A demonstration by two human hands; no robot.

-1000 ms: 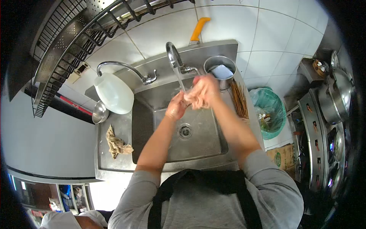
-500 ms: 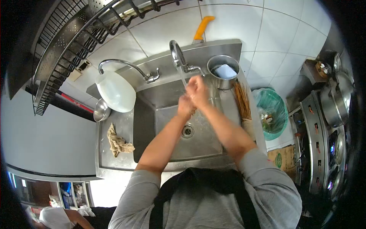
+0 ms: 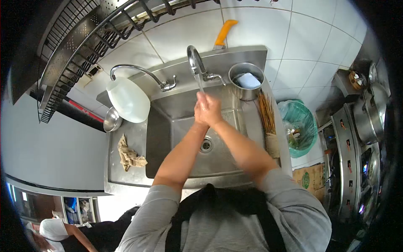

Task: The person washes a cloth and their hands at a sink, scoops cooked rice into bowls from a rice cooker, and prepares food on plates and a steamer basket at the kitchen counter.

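Water runs from the curved faucet (image 3: 194, 61) onto my hands, which are pressed together over the steel sink (image 3: 184, 157). My left hand (image 3: 199, 114) is partly covered by the other hand, and its fingers are mostly hidden. My right hand (image 3: 211, 110) lies over it with fingers closed around it. No object shows between them. The drain (image 3: 206, 145) is below and nearer to me. Right of the faucet, a metal pot (image 3: 245, 93) holds a pale blue sponge (image 3: 248, 80).
A white jug (image 3: 128, 100) hangs on a second faucet (image 3: 138, 69), beside a metal bowl (image 3: 112, 120). A beige cloth (image 3: 129, 155) lies left, a stick brush (image 3: 267, 115) right. Beyond are a green bin (image 3: 305, 138), a black rack (image 3: 79, 54) and another person (image 3: 54, 229) at lower left.
My hands were apart, then rubbing near each other; now they are clasped under the water. The other person at lower left has come further into view.
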